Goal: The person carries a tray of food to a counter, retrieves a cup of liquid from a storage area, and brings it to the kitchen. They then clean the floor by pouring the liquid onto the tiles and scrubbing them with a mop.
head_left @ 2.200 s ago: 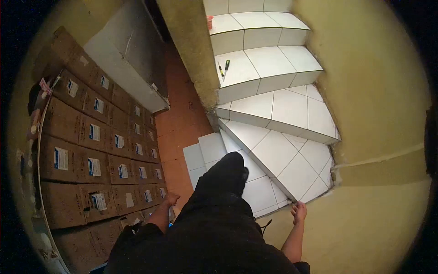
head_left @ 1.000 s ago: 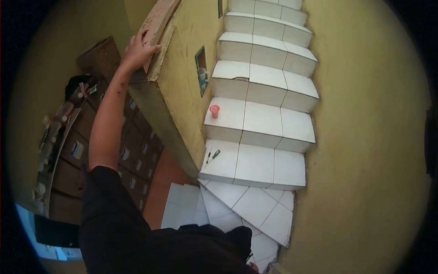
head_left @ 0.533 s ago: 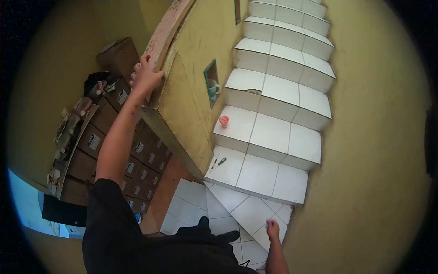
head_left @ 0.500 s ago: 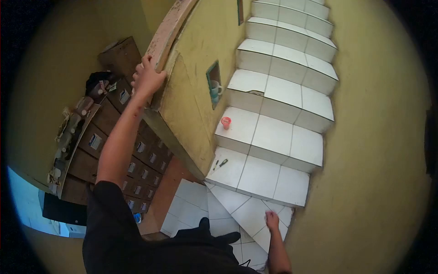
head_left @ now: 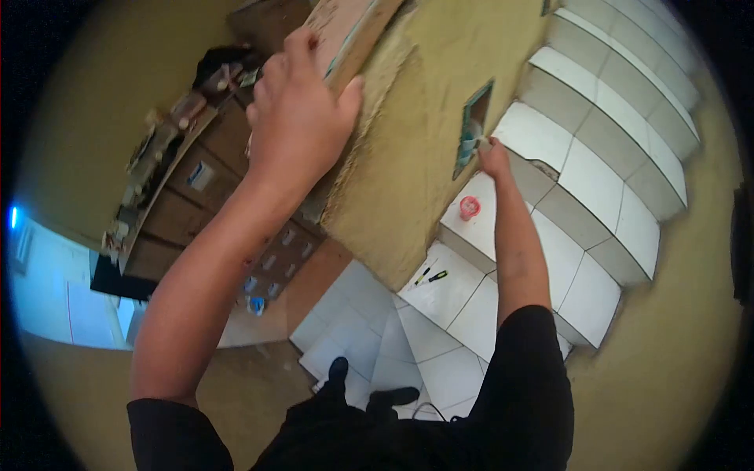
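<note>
My left hand (head_left: 302, 118) is wrapped over the pinkish top ledge (head_left: 357, 27) of the low stair wall, thumb on the stair side. My right hand (head_left: 493, 159) reaches to the narrow wall opening (head_left: 459, 166) and its fingers are closed at the handle of a white mug (head_left: 473, 132). The mug stands partly inside that opening, and fingers hide some of its handle. Below my right forearm, a red plastic cup (head_left: 470, 207) sits on a white tiled step. One step lower lie a screwdriver (head_left: 438, 276) and a small dark, thin item (head_left: 422, 276).
White tiled stairs (head_left: 601, 200) climb to the upper right along a yellow wall (head_left: 667, 345). On the left stands a brown drawer cabinet (head_left: 192, 177) with bottles and bags on top. My shoes (head_left: 393, 396) are on the tiled floor. A step edge is chipped (head_left: 543, 167).
My right hand has risen from low beside the stairs to the mug in the wall opening. My left hand stays on the ledge. The view has shifted and come closer to the wall.
</note>
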The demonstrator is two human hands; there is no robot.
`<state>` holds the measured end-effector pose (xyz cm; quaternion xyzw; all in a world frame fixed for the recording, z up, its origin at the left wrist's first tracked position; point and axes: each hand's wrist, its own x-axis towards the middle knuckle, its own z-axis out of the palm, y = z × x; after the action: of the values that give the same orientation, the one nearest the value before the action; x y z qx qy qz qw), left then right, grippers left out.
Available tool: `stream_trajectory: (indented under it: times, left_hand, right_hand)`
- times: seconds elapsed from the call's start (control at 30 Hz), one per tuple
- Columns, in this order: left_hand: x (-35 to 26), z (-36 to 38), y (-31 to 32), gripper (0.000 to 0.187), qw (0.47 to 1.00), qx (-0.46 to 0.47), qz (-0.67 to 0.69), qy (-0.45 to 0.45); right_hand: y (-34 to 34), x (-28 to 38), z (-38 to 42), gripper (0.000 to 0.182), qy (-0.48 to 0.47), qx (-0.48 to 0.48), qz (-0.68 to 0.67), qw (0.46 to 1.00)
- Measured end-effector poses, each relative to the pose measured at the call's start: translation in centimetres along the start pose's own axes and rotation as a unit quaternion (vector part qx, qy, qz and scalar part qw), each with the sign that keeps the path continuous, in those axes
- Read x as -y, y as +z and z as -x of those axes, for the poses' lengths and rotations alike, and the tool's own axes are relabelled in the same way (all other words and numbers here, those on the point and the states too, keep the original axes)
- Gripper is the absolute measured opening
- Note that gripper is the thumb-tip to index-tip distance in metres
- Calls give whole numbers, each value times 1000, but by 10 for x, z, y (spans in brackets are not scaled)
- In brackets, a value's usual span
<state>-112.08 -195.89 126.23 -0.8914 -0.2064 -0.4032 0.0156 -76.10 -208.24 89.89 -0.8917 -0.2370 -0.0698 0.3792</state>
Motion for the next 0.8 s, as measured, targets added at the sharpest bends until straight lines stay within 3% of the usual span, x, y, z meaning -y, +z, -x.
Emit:
stream_trajectory:
  times: [0.03, 0.1, 0.17, 0.2, 0.23, 0.33, 0.4, 0.5, 0.57, 0.6, 0.63, 0.7, 0.73, 0.77, 0.8]
  left_hand:
    - [-1, 0, -1, 57, 1000, 4, -2, -3]
    - [-8, -1, -7, 56, 1000, 15, -12, -1]
    - [-13, 2, -21, 53, 999, 37, 3, -16]
    - [-11, 5, -26, 55, 998, 52, 15, -31]
    - [-9, 7, -31, 57, 996, 67, 27, -46]
    - [-2, 17, -29, 57, 995, 68, 26, -70]
    - [3, 21, -29, 54, 995, 62, 19, -78]
    - [21, 38, -31, 53, 996, 54, 38, -67]
    - [39, 55, -31, 53, 995, 49, 66, -56]
    - [49, 63, -31, 53, 995, 45, 82, -44]
    - [58, 70, -31, 53, 994, 39, 98, -31]
    - [82, 91, -34, 52, 989, 30, 147, 8]
    - [97, 103, -35, 52, 983, 28, 178, 36]
    - [115, 115, -36, 52, 974, 28, 217, 66]
    - [139, 124, -37, 52, 961, 31, 258, 100]
  right_hand:
    - [-6, 5, -6, 48, 24, 59, 18, 998]
    - [1, -5, -12, 45, 11, 72, 63, 995]
    - [2, -8, -12, 42, 94, 160, -106, 977]
    - [6, -16, -8, 40, 70, 188, -178, 963]
    - [-7, 1, 10, 39, 88, 171, -284, 939]
    - [-15, 5, 45, 28, 148, 104, -341, 923]
    - [-21, -14, 71, 29, 131, 67, -377, 914]
    - [-53, -18, 134, 22, 50, 42, -246, 967]
    - [-67, -14, 183, 19, 104, -5, -298, 949]
    - [-75, -11, 211, 19, 124, -7, -321, 939]
    - [-79, -18, 239, 20, 45, 1, -238, 970]
    - [-86, 17, 301, 22, 153, -30, -336, 929]
    - [-87, 15, 330, 24, 114, 6, -327, 938]
    - [-85, 21, 362, 25, 36, 32, -185, 982]
    - [-77, 13, 387, 26, 118, 39, -309, 943]
